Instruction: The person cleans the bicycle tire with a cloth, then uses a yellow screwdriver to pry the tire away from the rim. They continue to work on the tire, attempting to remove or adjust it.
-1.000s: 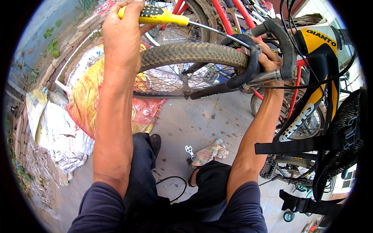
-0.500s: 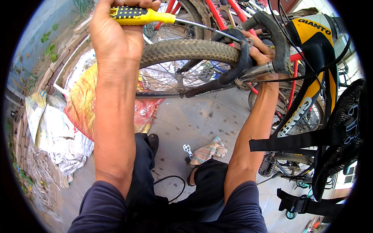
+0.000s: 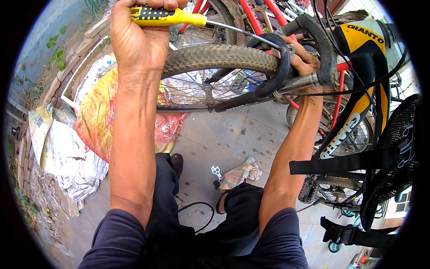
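While the yellow and black screwdriver (image 3: 190, 19) is held at the top of the frame, left of the middle, its thin metal rod (image 3: 242, 32) is pointed right, with the tip at the black fork (image 3: 284, 67) of the bike (image 3: 374, 67). Its handle is clamped by the left hand (image 3: 142, 42), with the fingers curled over it. Since one second ago, this hand has been turned, so more of the palm is shown, and the wheel (image 3: 219, 60) is seen a bit further left. The right hand (image 3: 307, 62) is tucked behind the fork, right of the top middle, its fingers bent by a small metal piece (image 3: 291, 49); whether that is gripped cannot be told. Both hands are kept well apart. Below the middle, a flat silver tool (image 3: 216, 171) and a cloth (image 3: 242, 174) are seen on the floor (image 3: 224, 139).
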Tool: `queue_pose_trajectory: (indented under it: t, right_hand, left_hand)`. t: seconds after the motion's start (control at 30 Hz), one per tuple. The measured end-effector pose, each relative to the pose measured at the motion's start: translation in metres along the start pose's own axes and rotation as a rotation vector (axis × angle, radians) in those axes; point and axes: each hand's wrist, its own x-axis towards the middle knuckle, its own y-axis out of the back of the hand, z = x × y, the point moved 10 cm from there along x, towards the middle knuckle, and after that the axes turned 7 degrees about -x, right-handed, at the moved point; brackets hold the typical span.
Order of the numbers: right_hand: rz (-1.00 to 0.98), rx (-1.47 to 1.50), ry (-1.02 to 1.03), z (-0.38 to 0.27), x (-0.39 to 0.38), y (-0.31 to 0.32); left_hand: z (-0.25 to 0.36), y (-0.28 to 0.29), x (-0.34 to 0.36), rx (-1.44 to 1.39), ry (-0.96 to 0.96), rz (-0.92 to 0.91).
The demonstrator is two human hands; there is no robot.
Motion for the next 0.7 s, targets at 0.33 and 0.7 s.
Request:
queue_pose_trajectory:
  t: [0.33,0.7]
  right_hand:
    - [0.017,0.030,-0.047,-0.006,-0.002,-0.006]
    - [-0.001,0.028,-0.014,0.001,-0.001,-0.001]
  left_hand:
    - [0.001,-0.006,0.000,-0.001,0.037,-0.125]
    - [-0.010,-0.061,-0.024,0.159,-0.016,-0.062]
